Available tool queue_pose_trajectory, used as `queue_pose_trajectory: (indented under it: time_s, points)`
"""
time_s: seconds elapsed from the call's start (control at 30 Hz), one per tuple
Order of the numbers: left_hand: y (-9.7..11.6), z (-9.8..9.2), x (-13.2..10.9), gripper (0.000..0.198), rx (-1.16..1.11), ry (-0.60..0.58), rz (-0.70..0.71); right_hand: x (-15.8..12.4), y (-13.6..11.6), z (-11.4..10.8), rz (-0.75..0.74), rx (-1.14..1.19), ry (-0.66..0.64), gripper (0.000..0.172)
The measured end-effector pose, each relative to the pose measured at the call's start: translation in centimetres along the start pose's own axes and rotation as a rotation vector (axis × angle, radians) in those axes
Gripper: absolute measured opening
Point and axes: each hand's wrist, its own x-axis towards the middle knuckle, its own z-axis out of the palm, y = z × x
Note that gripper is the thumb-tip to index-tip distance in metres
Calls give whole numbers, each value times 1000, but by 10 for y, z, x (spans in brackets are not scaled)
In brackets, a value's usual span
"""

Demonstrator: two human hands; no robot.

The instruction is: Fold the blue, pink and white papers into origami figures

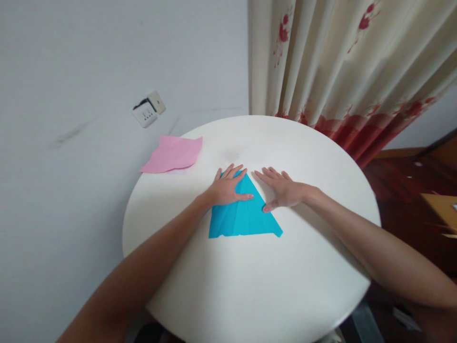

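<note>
We note the bright blue, creased paper sheet (pixel 243 221) lying flat near the middle of the round white table (pixel 250 286). It is narrow at its far end and broad at its near edge, which runs unevenly, with a small tab at the near right corner. Fold lines fan from the far end toward us.

The left hand (pixel 226 190) is palm down across the sheet's far left part, fingers spread wide, thumb stretched right over the blue surface. It grips nothing; we judge that the spread presses the creased paper flat and keeps it from sliding. The right hand (pixel 282 190) is also open, set just right of the slanting right edge, its thumb tip at that edge and its fingers pointing far and left over the tabletop. We judge this placing steadies the edge without pinching it; whether the thumb bears down, we cannot tell.

At the table's far left we record a pink, rough-edged paper sheet (pixel 173 155), well apart from both hands, probably set there to leave them room. Beyond stand a pale wall (pixel 89 57) with a white socket plate (pixel 145 114) and, far right, a cream curtain with red flowers (pixel 321 62)
</note>
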Motion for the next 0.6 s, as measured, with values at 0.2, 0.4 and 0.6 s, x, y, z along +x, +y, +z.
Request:
queue_pose_trajectory:
  time_s: [0.2, 0.4, 0.6]
  points:
    - [3, -2, 0, 106, 4, -7, -6, -18, -1, 5, -80, -30, -48, 138]
    - [5, -3, -1, 105, 6, 1, -8, -26, -9, 7, -100, -108, -109, 143]
    - [5, -3, -1, 102, 29, 5, -10, -30, -14, -1, -100, -91, -188, 147]
